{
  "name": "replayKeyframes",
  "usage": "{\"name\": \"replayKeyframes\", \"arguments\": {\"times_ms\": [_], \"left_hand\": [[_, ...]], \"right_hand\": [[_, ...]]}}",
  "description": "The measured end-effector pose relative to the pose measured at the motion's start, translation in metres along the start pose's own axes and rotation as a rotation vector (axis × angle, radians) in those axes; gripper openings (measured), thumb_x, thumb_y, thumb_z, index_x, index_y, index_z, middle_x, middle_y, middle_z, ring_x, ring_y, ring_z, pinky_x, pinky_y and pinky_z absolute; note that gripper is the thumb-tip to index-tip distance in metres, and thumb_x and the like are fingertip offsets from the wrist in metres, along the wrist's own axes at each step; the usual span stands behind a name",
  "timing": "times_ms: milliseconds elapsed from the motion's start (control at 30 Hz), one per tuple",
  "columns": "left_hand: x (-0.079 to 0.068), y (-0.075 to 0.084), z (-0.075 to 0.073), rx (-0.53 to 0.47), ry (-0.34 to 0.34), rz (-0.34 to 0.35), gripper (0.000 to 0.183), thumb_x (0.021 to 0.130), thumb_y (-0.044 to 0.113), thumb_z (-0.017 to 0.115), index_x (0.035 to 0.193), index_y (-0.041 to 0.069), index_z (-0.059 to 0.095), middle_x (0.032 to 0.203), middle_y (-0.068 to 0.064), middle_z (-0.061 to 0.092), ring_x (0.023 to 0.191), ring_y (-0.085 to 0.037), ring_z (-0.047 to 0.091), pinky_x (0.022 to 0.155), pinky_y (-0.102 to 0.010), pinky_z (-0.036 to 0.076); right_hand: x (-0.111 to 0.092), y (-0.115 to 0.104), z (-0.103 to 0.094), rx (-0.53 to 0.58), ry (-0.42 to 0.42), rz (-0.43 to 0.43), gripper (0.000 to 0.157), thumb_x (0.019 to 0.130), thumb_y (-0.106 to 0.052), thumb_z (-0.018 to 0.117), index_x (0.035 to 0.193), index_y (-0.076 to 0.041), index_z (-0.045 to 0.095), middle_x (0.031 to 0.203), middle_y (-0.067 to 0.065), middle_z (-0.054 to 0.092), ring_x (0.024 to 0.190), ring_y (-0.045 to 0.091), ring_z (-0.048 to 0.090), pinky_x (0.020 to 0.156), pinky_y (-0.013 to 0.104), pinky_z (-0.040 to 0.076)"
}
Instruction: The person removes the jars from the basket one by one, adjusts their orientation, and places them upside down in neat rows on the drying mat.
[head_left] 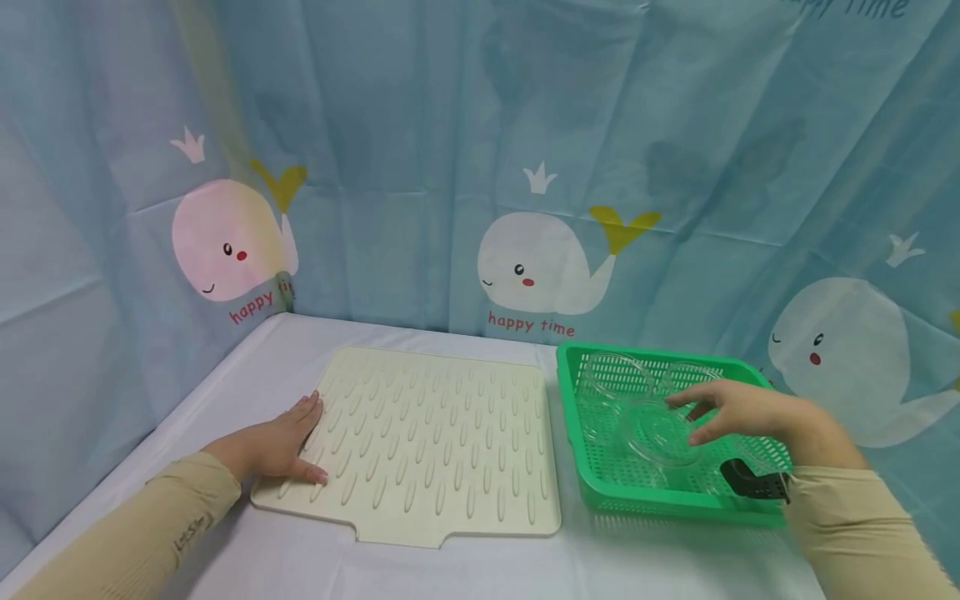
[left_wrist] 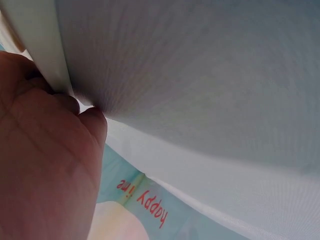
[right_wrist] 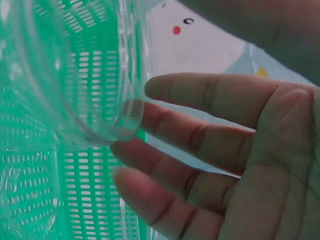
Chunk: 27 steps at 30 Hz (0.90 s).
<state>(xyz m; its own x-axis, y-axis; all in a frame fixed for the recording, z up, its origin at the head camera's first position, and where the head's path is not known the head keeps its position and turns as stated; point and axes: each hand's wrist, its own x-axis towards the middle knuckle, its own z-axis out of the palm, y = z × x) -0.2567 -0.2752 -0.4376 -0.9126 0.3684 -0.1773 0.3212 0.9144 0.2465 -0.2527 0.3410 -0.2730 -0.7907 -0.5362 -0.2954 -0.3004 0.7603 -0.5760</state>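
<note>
A cream board with raised oval ridges and a short spout at its front edge lies on the white-covered table. My left hand rests against its left side, thumb over the near corner and fingers along the edge; the left wrist view shows the fingertips down at that edge. To the right, a green slotted basket holds several clear round bowls. Over it hovers my right hand, fingers spread from the thumb. Its fingertips are right at the rim of one clear bowl.
A blue curtain printed with whales hangs behind and to the left of the table. White cloth shows in front of the board. A black strap sits at the right wrist, over the basket's near right side.
</note>
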Motion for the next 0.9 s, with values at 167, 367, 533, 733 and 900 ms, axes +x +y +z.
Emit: {"name": "replayKeyframes", "arguments": {"times_ms": [167, 367, 533, 733, 900], "left_hand": [[0.002, -0.003, 0.002, -0.001, 0.001, 0.005, 0.131, 0.057, 0.072, 0.064, 0.138, -0.017, 0.012, 0.145, -0.035, 0.006, 0.133, -0.049, 0.008, 0.105, -0.058, 0.016], [0.004, -0.007, 0.004, -0.001, 0.004, 0.003, 0.132, 0.057, 0.073, 0.064, 0.138, -0.017, 0.012, 0.145, -0.034, 0.005, 0.133, -0.049, 0.007, 0.105, -0.059, 0.015], [0.005, -0.008, 0.004, -0.003, 0.002, -0.002, 0.133, 0.057, 0.075, 0.062, 0.139, -0.016, 0.011, 0.146, -0.034, 0.004, 0.134, -0.048, 0.006, 0.105, -0.058, 0.014], [0.003, -0.005, 0.003, 0.000, -0.003, -0.003, 0.132, 0.057, 0.074, 0.062, 0.139, -0.016, 0.011, 0.146, -0.034, 0.004, 0.134, -0.048, 0.006, 0.106, -0.058, 0.014], [0.001, -0.002, 0.002, -0.013, -0.003, -0.004, 0.132, 0.057, 0.074, 0.063, 0.139, -0.017, 0.011, 0.146, -0.034, 0.005, 0.133, -0.048, 0.006, 0.105, -0.058, 0.015]], "right_hand": [[0.003, -0.001, 0.001, 0.112, -0.071, -0.006, 0.072, 0.079, -0.020, 0.071, 0.139, 0.001, 0.035, 0.137, 0.033, 0.030, 0.105, 0.036, 0.057, 0.076, 0.037, 0.051], [0.008, -0.004, 0.003, 0.140, -0.153, -0.073, 0.082, 0.080, -0.017, 0.070, 0.144, -0.002, 0.021, 0.141, 0.035, 0.019, 0.112, 0.045, 0.049, 0.075, 0.033, 0.053], [0.018, -0.005, 0.010, 0.165, -0.164, -0.056, 0.084, 0.078, -0.006, 0.070, 0.146, -0.006, 0.019, 0.142, 0.032, 0.022, 0.116, 0.052, 0.041, 0.074, 0.034, 0.053], [0.029, -0.007, 0.014, 0.169, -0.135, -0.035, 0.078, 0.076, -0.006, 0.073, 0.139, -0.005, 0.026, 0.135, 0.027, 0.036, 0.115, 0.047, 0.043, 0.078, 0.036, 0.052], [0.033, -0.004, 0.016, 0.208, -0.146, -0.049, 0.081, 0.074, -0.007, 0.075, 0.137, -0.006, 0.025, 0.134, 0.025, 0.038, 0.115, 0.046, 0.045, 0.078, 0.037, 0.052]]}}
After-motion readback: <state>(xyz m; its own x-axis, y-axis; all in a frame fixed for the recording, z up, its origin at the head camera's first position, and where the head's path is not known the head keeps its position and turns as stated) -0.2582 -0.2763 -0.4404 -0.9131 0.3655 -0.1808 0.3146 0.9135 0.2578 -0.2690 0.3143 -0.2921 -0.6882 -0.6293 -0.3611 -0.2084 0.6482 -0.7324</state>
